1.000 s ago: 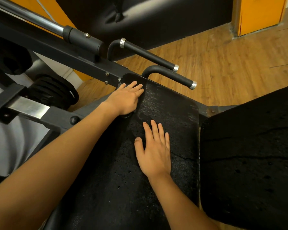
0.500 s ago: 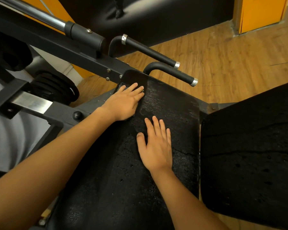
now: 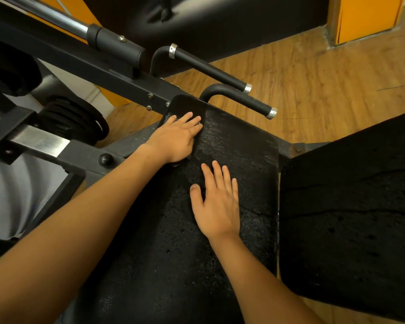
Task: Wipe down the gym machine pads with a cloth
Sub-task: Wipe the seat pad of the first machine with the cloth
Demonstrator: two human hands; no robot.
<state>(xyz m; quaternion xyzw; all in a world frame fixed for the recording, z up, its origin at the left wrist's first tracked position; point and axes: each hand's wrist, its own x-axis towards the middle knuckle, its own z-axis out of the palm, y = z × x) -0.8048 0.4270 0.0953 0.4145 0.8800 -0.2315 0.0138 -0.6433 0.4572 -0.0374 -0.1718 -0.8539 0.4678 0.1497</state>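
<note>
Now left hand [image 3: 173, 141], right hand [image 3: 216, 202] flat on pad [image 3: 246, 157] (worn, perhaps damp).

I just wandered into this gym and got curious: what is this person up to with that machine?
A person has both hands flat on the machine's worn black pad. The left hand presses near the pad's top corner, beside the metal frame. Something dark under it may be a cloth, but I cannot tell. The right hand rests mid-pad, fingers straight. A second pad to the right is untouched.
</note>
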